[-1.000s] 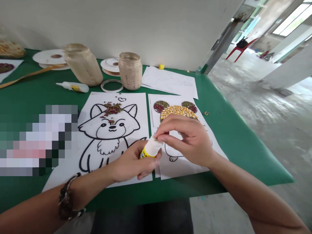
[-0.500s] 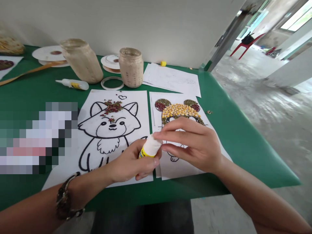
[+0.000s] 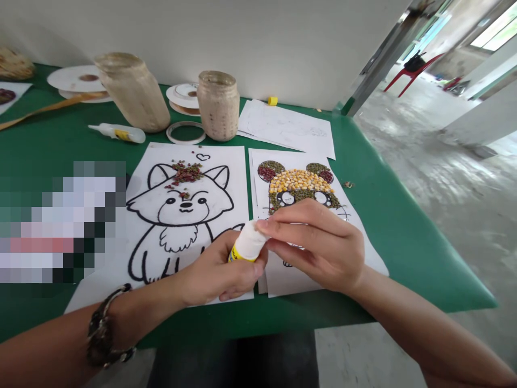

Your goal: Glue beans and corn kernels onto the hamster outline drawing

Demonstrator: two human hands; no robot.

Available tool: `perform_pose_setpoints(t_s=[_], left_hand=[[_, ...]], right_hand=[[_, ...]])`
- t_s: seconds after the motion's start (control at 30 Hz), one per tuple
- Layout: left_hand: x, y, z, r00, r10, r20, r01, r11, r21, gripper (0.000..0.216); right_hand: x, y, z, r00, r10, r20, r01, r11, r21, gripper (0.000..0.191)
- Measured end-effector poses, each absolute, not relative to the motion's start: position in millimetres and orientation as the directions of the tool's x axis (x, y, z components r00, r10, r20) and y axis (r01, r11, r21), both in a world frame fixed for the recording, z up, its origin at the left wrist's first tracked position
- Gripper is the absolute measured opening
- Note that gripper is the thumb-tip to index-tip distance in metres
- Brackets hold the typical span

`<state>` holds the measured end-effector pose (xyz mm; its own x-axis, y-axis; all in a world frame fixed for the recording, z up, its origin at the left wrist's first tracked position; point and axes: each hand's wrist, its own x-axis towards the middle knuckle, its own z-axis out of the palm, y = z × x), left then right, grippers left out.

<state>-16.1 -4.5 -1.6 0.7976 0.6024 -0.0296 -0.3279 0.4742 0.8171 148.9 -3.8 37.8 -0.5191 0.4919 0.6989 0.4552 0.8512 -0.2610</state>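
My left hand [image 3: 226, 272] wraps around a white glue bottle [image 3: 251, 241] with a yellow label, tilted above the front of the table. My right hand [image 3: 323, 242] has its fingertips drawn together on the bottle's upper end; the exact tip is hidden behind them. Under my left forearm lies a sheet with a fox drawing [image 3: 186, 215], with loose red and green beans [image 3: 186, 172] heaped on its forehead. Partly covered by my right hand is a second drawing, an animal head [image 3: 301, 183] filled with corn kernels and beans.
Behind the drawings stand two cloudy jars [image 3: 218, 105], one looking tilted. Nearby are a tape roll [image 3: 186, 132], a second glue bottle [image 3: 117, 132], ribbon spools [image 3: 182, 99], stacked papers [image 3: 286, 126] and a yellow cap [image 3: 272, 101]. A pixelated patch covers the left side. The table edge runs along the right.
The fingers of my right hand have closed in on the bottle's upper end and dropped slightly. My left hand keeps its hold. The view has shifted a little.
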Motion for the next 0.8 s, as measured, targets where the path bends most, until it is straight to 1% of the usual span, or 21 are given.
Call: perform_pose_setpoints(t_s=[0.23, 0.33, 0.43, 0.5, 0.57, 0.63, 0.7, 0.73, 0.8], left_hand=[[-15.8, -5.1, -4.5, 0.806, 0.592, -0.015, -0.354, 0.502, 0.789, 0.026], [-15.9, -5.4, -5.1, 0.812, 0.584, -0.005, -0.357, 0.502, 0.788, 0.029], [-15.8, -4.6, -4.6, 0.819, 0.573, 0.020, -0.385, 0.523, 0.761, 0.029], [-16.0, -3.2, -4.4, 0.817, 0.575, 0.034, -0.405, 0.532, 0.744, 0.028], [-16.5, -1.6, -4.5, 0.810, 0.585, 0.045, -0.421, 0.526, 0.739, 0.025], [-17.0, -0.1, -4.5, 0.803, 0.594, 0.058, -0.436, 0.518, 0.736, 0.023], [-17.3, 0.7, -3.6, 0.801, 0.596, 0.050, -0.436, 0.525, 0.731, 0.022], [-17.3, 0.9, -2.9, 0.800, 0.598, 0.039, -0.432, 0.531, 0.729, 0.022], [-17.1, 0.7, -1.0, 0.803, 0.596, 0.011, -0.414, 0.545, 0.729, 0.022]], right_hand=[[145.1, -4.0, 34.6, -0.485, 0.482, 0.730, 0.441, 0.855, -0.272, 0.012], [145.6, -4.7, 34.1, -0.475, 0.470, 0.743, 0.451, 0.856, -0.253, 0.012], [146.5, -5.1, 34.0, -0.465, 0.464, 0.754, 0.462, 0.854, -0.240, 0.013], [146.3, -5.0, 34.0, -0.455, 0.479, 0.751, 0.459, 0.849, -0.262, 0.012], [145.2, -4.7, 34.0, -0.425, 0.527, 0.736, 0.439, 0.831, -0.341, 0.012], [144.0, -4.4, 33.9, -0.373, 0.616, 0.694, 0.388, 0.783, -0.487, 0.012], [144.7, -4.2, 33.8, -0.330, 0.711, 0.622, 0.325, 0.703, -0.632, 0.013], [146.3, -4.2, 33.8, -0.321, 0.744, 0.586, 0.303, 0.667, -0.681, 0.014], [152.4, -3.9, 33.1, -0.311, 0.787, 0.533, 0.317, 0.614, -0.722, 0.017]])
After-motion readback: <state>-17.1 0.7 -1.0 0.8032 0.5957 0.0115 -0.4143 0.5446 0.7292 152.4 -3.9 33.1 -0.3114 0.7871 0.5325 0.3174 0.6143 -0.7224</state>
